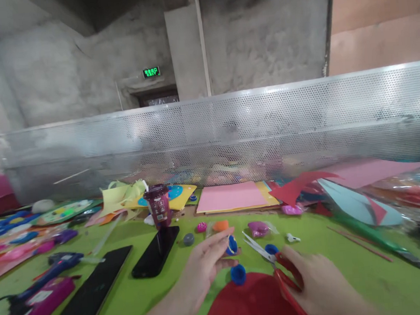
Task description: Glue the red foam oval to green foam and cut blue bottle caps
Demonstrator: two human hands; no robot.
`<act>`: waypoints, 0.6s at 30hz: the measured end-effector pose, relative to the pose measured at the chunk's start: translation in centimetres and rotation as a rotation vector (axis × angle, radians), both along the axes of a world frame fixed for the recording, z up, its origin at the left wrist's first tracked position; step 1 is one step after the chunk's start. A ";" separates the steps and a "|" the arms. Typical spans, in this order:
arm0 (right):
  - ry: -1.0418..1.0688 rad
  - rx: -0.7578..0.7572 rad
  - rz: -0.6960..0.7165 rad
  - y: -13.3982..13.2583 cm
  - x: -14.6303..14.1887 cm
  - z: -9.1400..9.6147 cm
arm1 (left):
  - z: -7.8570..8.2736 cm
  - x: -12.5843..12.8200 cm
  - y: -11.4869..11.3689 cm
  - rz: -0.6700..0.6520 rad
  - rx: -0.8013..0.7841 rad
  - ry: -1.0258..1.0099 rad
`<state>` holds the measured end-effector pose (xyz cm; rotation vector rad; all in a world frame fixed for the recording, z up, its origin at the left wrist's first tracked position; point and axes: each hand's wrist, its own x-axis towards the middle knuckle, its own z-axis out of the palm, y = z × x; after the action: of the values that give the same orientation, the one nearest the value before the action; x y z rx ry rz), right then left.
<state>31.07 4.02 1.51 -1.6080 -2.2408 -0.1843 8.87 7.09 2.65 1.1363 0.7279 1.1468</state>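
My left hand (206, 257) pinches a small blue bottle cap (232, 244) between thumb and fingers, tilted so its pale rim faces right. In my right hand (310, 276) are red-handled scissors (289, 284), their silver blades parted and pointing up-left toward that cap, with a gap between. Just beneath my left fingers sits a second blue cap (238, 274), at the edge of a red paper disc (250, 304). Another blue cap (271, 249) lies close behind the blades. Part of the disc is hidden by my right hand and the scissors.
Two dark phones (156, 253), a glue gun (52, 276) and a purple power strip (36, 307) lie left. A lidded cup (158, 207) stands behind. Pink paper sheets (231, 197) and a perforated metal panel (230, 131) are farther back. A green-handled knife (403, 254) lies right.
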 end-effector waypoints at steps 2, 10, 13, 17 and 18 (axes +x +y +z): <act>-0.046 0.007 -0.027 -0.2 0.4 -0.3 | -0.1 0.1 -0.2 -0.012 -0.015 -0.050; -0.102 0.015 -0.020 -1.0 0.4 -0.5 | 0.0 0.4 -1.1 0.027 -0.008 -0.018; -0.147 -0.002 -0.018 -1.1 0.3 -0.5 | -0.1 0.5 -1.2 0.019 -0.044 -0.025; -0.175 0.034 0.010 -1.1 0.2 -0.4 | 0.0 0.5 -1.3 0.015 -0.079 -0.040; -0.178 0.052 0.020 -1.0 0.2 -0.4 | 0.1 0.5 -1.2 0.016 -0.089 -0.043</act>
<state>31.27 2.98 1.15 -1.5974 -2.3615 -0.3917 9.38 5.88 2.72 1.0301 0.7486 1.1378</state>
